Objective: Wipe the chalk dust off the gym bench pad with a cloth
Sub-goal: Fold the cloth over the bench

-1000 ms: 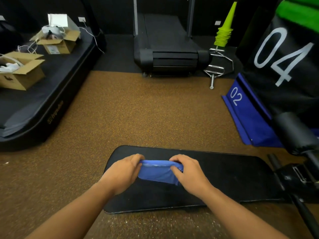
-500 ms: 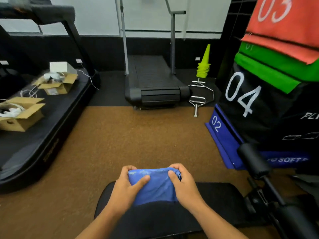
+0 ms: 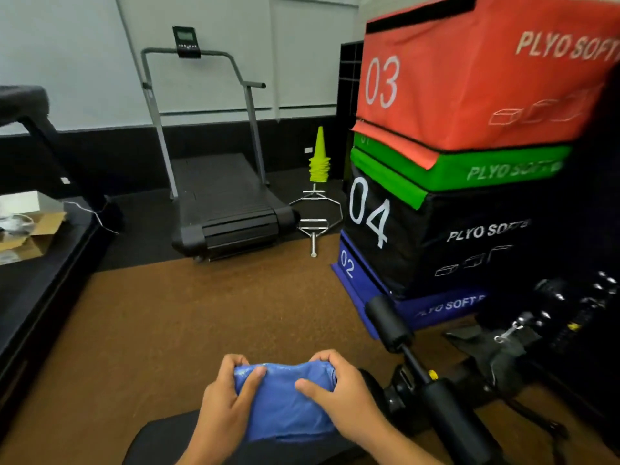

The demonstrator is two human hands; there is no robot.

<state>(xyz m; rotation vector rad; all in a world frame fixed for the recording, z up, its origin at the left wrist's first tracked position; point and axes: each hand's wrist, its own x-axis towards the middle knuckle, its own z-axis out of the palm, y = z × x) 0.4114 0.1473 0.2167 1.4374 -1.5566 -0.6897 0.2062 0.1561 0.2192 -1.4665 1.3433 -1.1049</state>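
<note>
A blue cloth is stretched between my two hands at the bottom middle of the head view. My left hand grips its left edge, thumb on top. My right hand grips its right edge the same way. The cloth hangs above the black bench pad, of which only the near left corner shows at the bottom edge. The rest of the pad is hidden by my hands, my forearms and the cloth. Chalk dust cannot be made out on the pad.
The bench's black foam roller and frame stand just right of my hands. Stacked plyo boxes fill the right side. A treadmill, yellow cones and a metal bar stand farther back. A black platform with cardboard boxes lies left.
The view has tilted upward, so the pad has dropped to the bottom edge. Both hands have lifted the cloth and spread it out between them.
</note>
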